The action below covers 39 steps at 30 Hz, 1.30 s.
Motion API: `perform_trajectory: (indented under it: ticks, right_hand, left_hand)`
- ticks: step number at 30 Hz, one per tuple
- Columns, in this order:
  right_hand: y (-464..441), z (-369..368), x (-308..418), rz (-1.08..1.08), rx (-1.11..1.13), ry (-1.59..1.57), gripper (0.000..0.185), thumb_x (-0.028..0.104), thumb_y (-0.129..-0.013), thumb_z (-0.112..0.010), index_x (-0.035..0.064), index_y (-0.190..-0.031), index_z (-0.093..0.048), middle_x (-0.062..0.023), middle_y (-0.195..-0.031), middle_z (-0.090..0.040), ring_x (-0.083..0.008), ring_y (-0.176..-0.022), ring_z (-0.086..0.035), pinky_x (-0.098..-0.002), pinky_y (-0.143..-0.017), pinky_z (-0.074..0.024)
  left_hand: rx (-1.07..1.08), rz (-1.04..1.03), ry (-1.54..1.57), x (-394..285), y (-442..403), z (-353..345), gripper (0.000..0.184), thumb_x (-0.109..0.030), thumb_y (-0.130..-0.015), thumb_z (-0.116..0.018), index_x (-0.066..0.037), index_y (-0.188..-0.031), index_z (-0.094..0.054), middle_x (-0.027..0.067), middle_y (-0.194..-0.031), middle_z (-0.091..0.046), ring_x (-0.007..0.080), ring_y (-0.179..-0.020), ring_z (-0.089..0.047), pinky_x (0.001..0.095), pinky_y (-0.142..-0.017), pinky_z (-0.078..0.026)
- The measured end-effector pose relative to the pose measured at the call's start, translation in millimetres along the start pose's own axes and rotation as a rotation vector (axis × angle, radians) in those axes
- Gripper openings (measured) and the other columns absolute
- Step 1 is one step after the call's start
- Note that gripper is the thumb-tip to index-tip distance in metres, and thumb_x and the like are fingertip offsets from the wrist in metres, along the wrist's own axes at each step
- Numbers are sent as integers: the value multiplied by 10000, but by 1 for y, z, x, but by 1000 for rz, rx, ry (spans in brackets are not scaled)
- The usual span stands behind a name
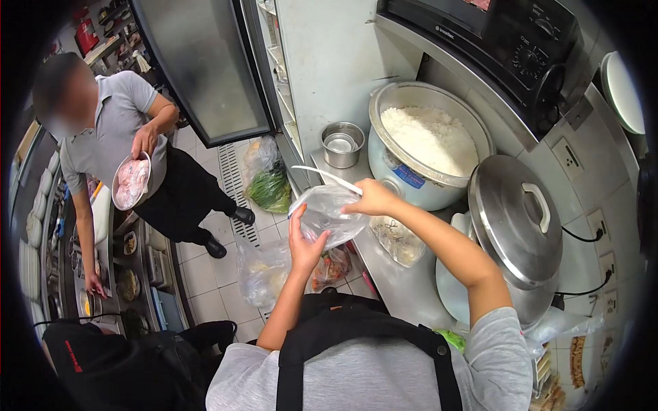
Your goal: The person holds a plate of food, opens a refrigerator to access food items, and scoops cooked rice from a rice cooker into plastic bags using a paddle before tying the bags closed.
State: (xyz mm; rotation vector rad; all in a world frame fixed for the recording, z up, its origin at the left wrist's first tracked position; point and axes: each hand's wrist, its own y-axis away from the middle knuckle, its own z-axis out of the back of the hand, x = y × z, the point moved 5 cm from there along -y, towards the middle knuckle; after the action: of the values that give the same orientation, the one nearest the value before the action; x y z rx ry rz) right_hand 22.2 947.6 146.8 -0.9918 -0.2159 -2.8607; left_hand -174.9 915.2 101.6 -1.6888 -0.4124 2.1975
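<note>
A clear plastic bag (327, 214) hangs between my hands above the counter's edge, its mouth spread wide. My left hand (305, 240) grips the bag's left side, thumb and fingers on the film. In my right hand (375, 198) is a white paddle-like utensil (336, 179), seen edge-on and pointing left over the bag; my right thumb also touches the bag's rim. Just beyond that hand stands a large rice cooker pot (384, 154) heaped with white cooked rice (432, 140). Another clear bag (399, 241) with contents I cannot make out lies on the counter under my right forearm.
A lidded cooker (510, 219) and metal bowls (340, 145) share the counter (397, 281) below a black oven (521, 48). Bags with greens (269, 188) and other food lie on the floor. At left, a co-worker (130, 123) holds a bowl of raw meat beside an open glass door (205, 68).
</note>
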Motion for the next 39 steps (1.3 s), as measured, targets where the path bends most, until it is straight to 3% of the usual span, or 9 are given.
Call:
perform_trajectory:
  ticks: [6,11,14,16,20,25,30,31,39]
  right_hand:
    - [14,25,-4,-78,-190,-348,231,214,-689,-634,7,-790,-638,-72,-645,-603,-159,-569,-548,-297,-571,-436]
    - [31,33,14,-149,54,-539,318,389,-784,-597,88,-872,-544,13,-593,-459,-104,-472,-431,-255,-447,-358]
    - [17,68,-4,-296,-191,-854,241,327,-851,-524,98,-924,-513,34,-595,-438,-41,-435,-374,-194,-359,-253]
    - [3,103,-33,-166,-413,-714,268,310,-880,-448,59,-964,-482,-49,-679,-524,-153,-572,-508,-278,-507,-400]
    - [-32,156,-116,-261,-544,186,236,174,-861,-393,9,-964,-528,-219,-928,-590,-358,-840,-579,-430,-728,-447]
    - [-62,168,-166,-629,-374,629,332,279,-862,-408,29,-945,-611,-178,-945,-608,-314,-879,-592,-392,-763,-471]
    - [-80,166,-186,-631,-234,741,399,374,-846,-430,40,-864,-648,-153,-895,-624,-299,-840,-604,-389,-741,-478]
    - [-80,164,-188,-604,-240,735,416,394,-840,-435,40,-839,-654,-154,-881,-626,-300,-829,-605,-390,-737,-479]
    - [-61,168,-172,-547,-77,745,443,389,-859,-388,26,-820,-639,-174,-861,-613,-319,-818,-585,-417,-738,-459]
  left_hand:
    - [-107,-107,-201,-1,42,9,444,-25,-621,-674,-71,-1042,-544,156,-1175,-429,314,-1133,-394,380,-945,-309]
    - [-89,-95,-311,1,31,1,301,-10,-640,-642,-87,-930,-625,162,-1089,-488,291,-1050,-460,347,-881,-362]
    - [88,82,-229,29,12,-4,307,-1,-640,-627,-75,-937,-631,141,-992,-560,250,-970,-519,298,-834,-391]
    - [245,242,-101,69,0,-19,312,5,-641,-616,-69,-944,-630,122,-942,-593,227,-924,-547,275,-807,-402]
    - [373,104,-41,99,-12,-49,299,30,-656,-578,-38,-943,-621,94,-952,-609,184,-904,-558,269,-799,-406]
    - [470,127,155,126,-16,-63,323,68,-668,-549,-23,-975,-590,87,-1010,-594,181,-920,-553,272,-824,-401]
    - [322,453,331,149,-19,-34,284,41,-742,-526,-31,-1013,-570,56,-1090,-549,42,-700,-522,161,-479,-404]
    - [230,668,493,138,-24,-27,275,37,-763,-525,-32,-1028,-548,82,-1097,-550,108,-750,-564,230,-644,-480]
    - [-125,620,814,142,-107,-26,211,36,-810,-468,-11,-1006,-530,66,-1001,-560,57,-557,-448,210,-499,-442]
